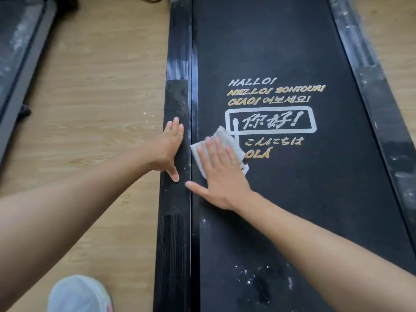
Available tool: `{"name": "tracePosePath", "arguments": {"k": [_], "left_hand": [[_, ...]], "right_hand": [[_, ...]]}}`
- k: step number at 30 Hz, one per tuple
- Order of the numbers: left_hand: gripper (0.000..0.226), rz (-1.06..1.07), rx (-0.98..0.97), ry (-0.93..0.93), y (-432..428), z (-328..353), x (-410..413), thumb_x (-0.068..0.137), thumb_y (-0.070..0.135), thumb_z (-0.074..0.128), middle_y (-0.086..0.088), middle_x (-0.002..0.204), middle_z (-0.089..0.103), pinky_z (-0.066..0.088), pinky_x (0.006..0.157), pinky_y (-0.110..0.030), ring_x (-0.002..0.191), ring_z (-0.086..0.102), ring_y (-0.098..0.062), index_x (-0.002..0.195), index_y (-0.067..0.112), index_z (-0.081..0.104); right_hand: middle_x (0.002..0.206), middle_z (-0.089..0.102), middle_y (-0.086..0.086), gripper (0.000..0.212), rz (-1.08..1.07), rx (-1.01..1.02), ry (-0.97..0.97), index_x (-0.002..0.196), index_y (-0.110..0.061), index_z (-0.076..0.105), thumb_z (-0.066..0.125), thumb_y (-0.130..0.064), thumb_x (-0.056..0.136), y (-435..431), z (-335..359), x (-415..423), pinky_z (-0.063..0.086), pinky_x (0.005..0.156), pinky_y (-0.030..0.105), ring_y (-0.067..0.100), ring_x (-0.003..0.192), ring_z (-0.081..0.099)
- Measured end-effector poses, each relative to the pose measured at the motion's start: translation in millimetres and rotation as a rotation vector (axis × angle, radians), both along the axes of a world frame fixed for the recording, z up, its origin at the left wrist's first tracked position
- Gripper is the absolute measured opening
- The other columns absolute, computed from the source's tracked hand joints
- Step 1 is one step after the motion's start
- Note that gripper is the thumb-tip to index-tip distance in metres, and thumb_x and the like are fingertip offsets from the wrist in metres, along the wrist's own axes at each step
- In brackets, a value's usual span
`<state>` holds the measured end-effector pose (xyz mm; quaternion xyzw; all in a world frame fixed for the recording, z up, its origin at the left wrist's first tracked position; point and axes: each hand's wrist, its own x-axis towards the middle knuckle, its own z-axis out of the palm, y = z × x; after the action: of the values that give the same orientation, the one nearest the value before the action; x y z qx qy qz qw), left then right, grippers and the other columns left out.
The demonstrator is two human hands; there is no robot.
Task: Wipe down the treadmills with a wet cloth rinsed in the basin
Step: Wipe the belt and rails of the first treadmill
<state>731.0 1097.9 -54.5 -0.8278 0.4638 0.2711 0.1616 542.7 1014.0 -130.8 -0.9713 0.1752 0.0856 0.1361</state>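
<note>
Two hands are in view. The right hand (219, 174) lies flat, fingers extended and spread, pressing the cloth (226, 137) onto the treadmill belt (292, 199) at the centre of the frame. It grasps nothing and only bears down. The left hand (172, 149) is likewise released and flat, palm on the side rail (177, 100) just left of the belt, apparently as a brace.

Cloth: white, folded into a small pad and partly covered by the fingers. Its upper corner overlaps the printed greetings (270, 102). It is judged light, soft and limp. If wet, it will likely cling to the belt and bunch or unfold under a sideways stroke. Control it by palm pressure over the middle of the pad. Pinch a folded edge to lift it for rinsing.

Surface: the belt is matt black and finely textured, so it will probably drag on the cloth. White specks (258, 275) lie on the belt toward the bottom of the frame. Grey smears mark the far rail (371, 86) at the right. Wiping is therefore judged incomplete.

Room: light wooden floor (101, 109). A second treadmill (18, 52), dusty, stands at upper left. A shoe (78, 293) shows at lower left. The basin is not in view.
</note>
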Motion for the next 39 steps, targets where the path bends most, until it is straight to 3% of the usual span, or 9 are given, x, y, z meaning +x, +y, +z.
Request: {"name": "tracePosePath", "arguments": {"k": [3,6,13,18,22,25,30,36,39], "left_hand": [[0.163,-0.004,-0.005,0.02,0,4,-1,0.059,0.05,0.097,-0.014,0.165,-0.036,0.009,0.13,-0.04,0.156,-0.023,-0.027,0.159,0.004,-0.022],[0.162,-0.009,-0.015,0.044,0,2,3,0.058,0.048,0.098,-0.012,0.165,-0.035,0.008,0.13,-0.038,0.157,-0.021,-0.026,0.161,0.005,-0.02],[0.162,-0.015,-0.013,0.043,3,0,5,0.057,0.047,0.098,-0.014,0.165,-0.035,0.009,0.128,-0.038,0.157,-0.02,-0.027,0.161,0.003,-0.019],[0.164,0.001,-0.018,0.03,6,2,2,0.055,0.046,0.1,-0.014,0.166,-0.033,0.015,0.129,-0.042,0.157,-0.02,-0.027,0.161,0.004,-0.018],[0.16,0.004,-0.038,0.044,5,8,-1,0.058,0.045,0.099,-0.012,0.167,-0.032,0.017,0.128,-0.042,0.158,-0.019,-0.026,0.161,0.004,-0.018],[0.159,0.009,-0.053,0.047,9,7,-1,0.061,0.046,0.098,-0.011,0.167,-0.033,0.011,0.129,-0.04,0.158,-0.02,-0.025,0.161,0.006,-0.019],[0.162,0.015,-0.059,0.057,6,0,2,0.057,0.044,0.1,-0.012,0.167,-0.032,0.009,0.13,-0.04,0.158,-0.019,-0.026,0.161,0.005,-0.018],[0.163,0.04,-0.131,0.121,11,-7,8,0.051,0.036,0.103,-0.007,0.168,-0.029,0.007,0.128,-0.038,0.157,-0.019,-0.021,0.163,0.007,-0.012],[0.164,0.037,-0.125,0.108,13,-5,8,0.05,0.037,0.103,-0.008,0.169,-0.028,0.007,0.128,-0.037,0.158,-0.018,-0.022,0.163,0.006,-0.012]], "right_hand": [[0.176,-0.012,0.006,0.096,0.157,-0.032,-0.011,0.169,-0.017,-0.003,0.016,-0.08,0.098,7,0,-11,-0.002,0.131,0.05,0.024,0.161,-0.02],[0.177,-0.01,-0.002,0.09,0.131,-0.052,-0.023,0.169,-0.026,-0.002,0.023,-0.078,0.1,-30,1,-61,-0.002,0.132,0.047,0.018,0.162,-0.016],[0.177,-0.012,0.0,0.104,-0.635,-0.035,0.1,0.168,-0.028,-0.009,0.003,-0.092,0.086,-158,16,-225,0.0,0.132,0.048,0.018,0.163,-0.014],[0.174,-0.022,0.014,0.133,-0.842,0.055,0.135,0.166,-0.013,-0.016,-0.002,-0.104,0.07,-131,18,-181,-0.01,0.13,0.053,0.028,0.16,-0.025],[0.171,-0.029,0.014,0.122,-0.459,0.023,0.057,0.165,-0.015,-0.02,0.01,-0.098,0.081,-47,8,-73,-0.02,0.126,0.051,0.03,0.157,-0.032],[0.173,-0.025,0.013,0.117,-0.097,0.023,0.025,0.166,-0.013,-0.015,0.012,-0.093,0.086,23,4,-8,-0.014,0.129,0.053,0.028,0.157,-0.032],[0.177,-0.011,0.0,0.099,0.135,-0.066,-0.003,0.169,-0.022,-0.003,0.021,-0.084,0.096,7,2,-73,0.001,0.132,0.048,0.019,0.162,-0.017],[0.176,-0.016,-0.005,0.104,-0.597,-0.047,0.106,0.167,-0.03,-0.013,0.005,-0.093,0.086,-136,18,-225,-0.001,0.132,0.048,0.012,0.161,-0.017],[0.177,-0.011,0.004,0.119,-0.752,-0.021,0.083,0.168,-0.021,-0.01,-0.001,-0.098,0.079,-148,17,-239,-0.001,0.132,0.049,0.018,0.162,-0.014]]}}
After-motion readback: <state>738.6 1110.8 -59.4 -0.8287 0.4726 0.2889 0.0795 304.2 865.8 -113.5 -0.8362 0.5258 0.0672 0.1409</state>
